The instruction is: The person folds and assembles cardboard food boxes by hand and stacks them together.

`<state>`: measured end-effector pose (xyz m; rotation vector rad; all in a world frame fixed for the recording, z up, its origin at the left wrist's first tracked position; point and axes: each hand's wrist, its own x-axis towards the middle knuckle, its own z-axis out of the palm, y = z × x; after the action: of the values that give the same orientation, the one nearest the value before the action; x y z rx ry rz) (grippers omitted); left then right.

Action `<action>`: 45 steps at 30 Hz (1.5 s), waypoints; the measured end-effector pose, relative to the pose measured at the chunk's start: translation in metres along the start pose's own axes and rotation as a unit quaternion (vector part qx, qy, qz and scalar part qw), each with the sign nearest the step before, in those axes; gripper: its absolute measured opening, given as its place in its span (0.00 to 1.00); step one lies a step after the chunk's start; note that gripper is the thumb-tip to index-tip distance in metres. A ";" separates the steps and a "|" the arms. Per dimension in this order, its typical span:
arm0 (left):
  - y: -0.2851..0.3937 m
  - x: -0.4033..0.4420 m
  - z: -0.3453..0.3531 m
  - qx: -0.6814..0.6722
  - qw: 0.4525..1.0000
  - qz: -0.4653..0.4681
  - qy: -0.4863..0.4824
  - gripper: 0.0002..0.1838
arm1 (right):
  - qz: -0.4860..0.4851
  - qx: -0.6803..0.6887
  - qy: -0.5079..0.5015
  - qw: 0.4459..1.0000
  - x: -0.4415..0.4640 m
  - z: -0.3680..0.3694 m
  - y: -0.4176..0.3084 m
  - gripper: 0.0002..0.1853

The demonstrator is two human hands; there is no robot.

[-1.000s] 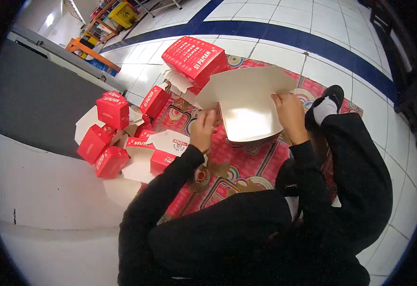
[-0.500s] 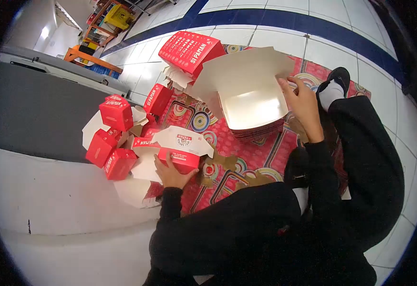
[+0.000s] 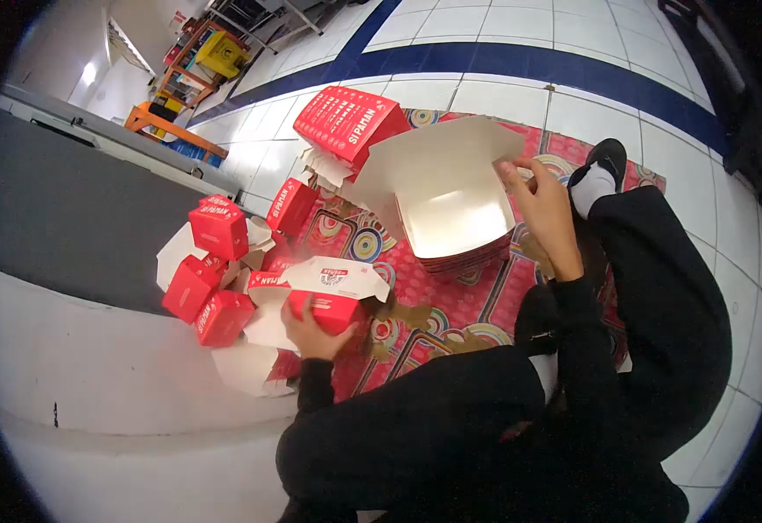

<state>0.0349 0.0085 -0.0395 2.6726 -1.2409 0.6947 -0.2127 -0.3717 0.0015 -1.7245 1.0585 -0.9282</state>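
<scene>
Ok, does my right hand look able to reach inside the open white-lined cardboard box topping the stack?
Probably yes: your right hand is at the edge of the box, and nothing covers its open top.

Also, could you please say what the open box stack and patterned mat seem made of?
The box stack looks like thin card: pale, glossy inside, with layered edges. The patterned mat is probably printed vinyl, given its flat, worn surface, though coated cloth is possible.

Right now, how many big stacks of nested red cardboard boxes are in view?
2. The near stack opens upward beside the right hand; the far stack lies beyond, near the patterned mat's far edge. Others may be hidden in the left pile.
</scene>
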 end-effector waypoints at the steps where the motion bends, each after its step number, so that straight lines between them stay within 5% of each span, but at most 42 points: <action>1: -0.009 0.002 -0.011 -0.073 0.996 -0.053 -0.013 0.53 | -0.015 0.034 0.011 0.999 0.001 0.004 0.000 0.31; 4: -0.062 0.000 -0.031 -0.350 0.922 -0.163 0.026 0.51 | -0.027 0.033 -0.027 0.999 -0.005 0.002 -0.017 0.28; 6: -0.077 0.001 -0.072 -0.685 0.693 -0.224 0.003 0.47 | -0.044 0.070 -0.085 0.993 -0.012 0.009 -0.026 0.26; 8: -0.074 0.010 -0.101 -0.818 0.533 -0.217 -0.005 0.46 | -0.048 0.158 -0.221 0.961 -0.023 0.020 -0.034 0.23; 11: -0.027 0.041 -0.109 -0.891 0.429 -0.143 -0.045 0.43 | 0.029 0.278 -0.409 0.869 -0.048 0.044 -0.047 0.28; 13: 0.014 0.068 -0.095 -0.914 0.382 -0.101 -0.088 0.42 | 0.026 0.313 -0.419 0.852 -0.064 0.053 -0.058 0.37; 15: 0.052 0.096 -0.079 -0.921 0.358 -0.080 -0.127 0.40 | 0.116 0.450 -0.434 0.772 -0.071 0.047 -0.071 0.35; 16: 0.068 0.108 -0.073 -0.922 0.353 -0.075 -0.143 0.39 | 0.121 0.535 -0.404 0.732 -0.073 0.052 -0.068 0.35; 20: 0.110 0.132 -0.060 -0.877 0.435 -0.113 -0.170 0.36 | 0.193 0.522 -0.340 0.758 -0.050 0.039 -0.052 0.33; 21: 0.117 0.137 -0.061 -0.831 0.505 -0.162 -0.165 0.32 | 0.130 0.491 -0.267 0.819 -0.042 0.040 -0.043 0.32; 22: 0.118 0.141 -0.059 -0.831 0.506 -0.162 -0.164 0.32 | 0.068 0.453 -0.192 0.868 -0.034 0.040 -0.035 0.30; 23: 0.117 0.144 -0.056 -0.764 0.597 -0.161 -0.182 0.28 | 0.069 0.453 -0.195 0.867 -0.025 0.037 -0.026 0.30; 24: 0.116 0.145 -0.053 -0.687 0.681 -0.159 -0.198 0.26 | -0.020 0.339 -0.122 0.933 -0.015 0.032 -0.017 0.28; 25: 0.121 0.144 -0.050 -0.695 0.669 -0.170 -0.203 0.25 | -0.110 0.214 -0.046 0.970 -0.008 0.027 -0.013 0.27; 33: 0.148 0.159 -0.010 -0.670 0.664 -0.204 -0.262 0.29 | -0.097 0.100 -0.067 0.988 0.007 0.017 -0.022 0.20; 36: 0.149 0.158 0.026 -0.643 0.708 -0.189 -0.222 0.26 | -0.015 -0.070 -0.055 0.996 0.001 0.022 -0.028 0.24; 38: 0.148 0.152 0.044 -0.566 0.808 -0.123 -0.107 0.27 | -0.048 -0.023 -0.062 0.997 0.006 0.022 -0.022 0.24; 45: 0.156 0.137 0.028 -0.634 0.731 -0.197 -0.157 0.28 | -0.032 -0.023 -0.116 0.992 0.008 0.011 -0.019 0.27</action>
<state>0.0053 -0.1977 -0.0158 1.6932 -0.6535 -0.5639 -0.1946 -0.3713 0.0168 -1.8625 0.8825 -0.7258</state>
